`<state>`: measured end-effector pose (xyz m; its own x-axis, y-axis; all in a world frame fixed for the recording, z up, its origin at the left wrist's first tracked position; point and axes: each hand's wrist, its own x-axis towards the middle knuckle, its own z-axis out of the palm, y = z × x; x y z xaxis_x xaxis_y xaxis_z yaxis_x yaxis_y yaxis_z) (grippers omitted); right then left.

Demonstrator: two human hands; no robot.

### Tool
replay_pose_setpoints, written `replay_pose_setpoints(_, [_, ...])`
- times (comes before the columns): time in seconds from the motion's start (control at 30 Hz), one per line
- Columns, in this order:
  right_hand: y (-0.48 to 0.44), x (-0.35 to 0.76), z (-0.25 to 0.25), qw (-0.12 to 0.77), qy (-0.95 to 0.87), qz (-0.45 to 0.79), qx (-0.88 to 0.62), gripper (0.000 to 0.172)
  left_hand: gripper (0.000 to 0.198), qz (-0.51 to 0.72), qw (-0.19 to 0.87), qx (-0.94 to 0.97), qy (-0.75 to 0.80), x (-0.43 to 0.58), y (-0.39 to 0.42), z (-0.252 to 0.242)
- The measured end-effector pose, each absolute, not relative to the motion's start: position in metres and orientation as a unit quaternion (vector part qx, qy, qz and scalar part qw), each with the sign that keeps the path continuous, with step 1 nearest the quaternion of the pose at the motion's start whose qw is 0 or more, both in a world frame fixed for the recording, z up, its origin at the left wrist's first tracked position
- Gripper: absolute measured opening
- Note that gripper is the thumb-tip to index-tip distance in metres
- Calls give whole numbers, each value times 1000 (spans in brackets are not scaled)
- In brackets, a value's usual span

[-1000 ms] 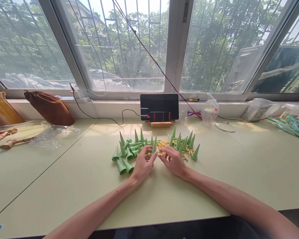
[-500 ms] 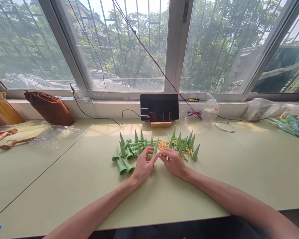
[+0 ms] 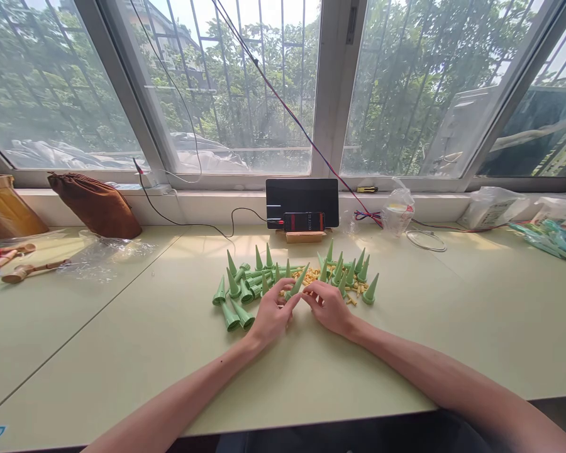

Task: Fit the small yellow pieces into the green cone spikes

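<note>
My left hand (image 3: 274,314) is closed around a green plastic cone-shaped spike (image 3: 299,280), whose tip leans up and to the right. Close beside it, my right hand (image 3: 330,308) has its thumb and fingertips pinched together near the spike's lower end; whatever is between them is too small to make out. Small yellow pegs (image 3: 312,275) lie heaped just beyond both hands. Several more green spikes (image 3: 370,292) stand point up behind and to the right of my right hand. Other green spikes (image 3: 242,314) lie on their sides left of my left hand.
A phone (image 3: 304,221) leans against a dark tablet (image 3: 276,195) at the table's back. Wooden toys (image 3: 23,272), clear plastic wrap (image 3: 101,257) and a brown pouch (image 3: 97,204) are at the left. A coiled cable (image 3: 426,241) and plastic bags (image 3: 493,206) lie at the right.
The green spike in my left hand has tipped from nearly upright to leaning right. My right fingertips have shifted slightly to the right; both arms stay almost in place.
</note>
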<state>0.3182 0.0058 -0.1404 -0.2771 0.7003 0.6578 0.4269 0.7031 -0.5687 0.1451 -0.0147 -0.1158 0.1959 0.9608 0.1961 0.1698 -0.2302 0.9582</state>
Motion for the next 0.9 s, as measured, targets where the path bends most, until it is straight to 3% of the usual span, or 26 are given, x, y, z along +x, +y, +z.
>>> replay_pose_setpoints(0.9, [1,317,-134,502,-765,168,-367,16,41,455,428,629,463,146,-16,-110])
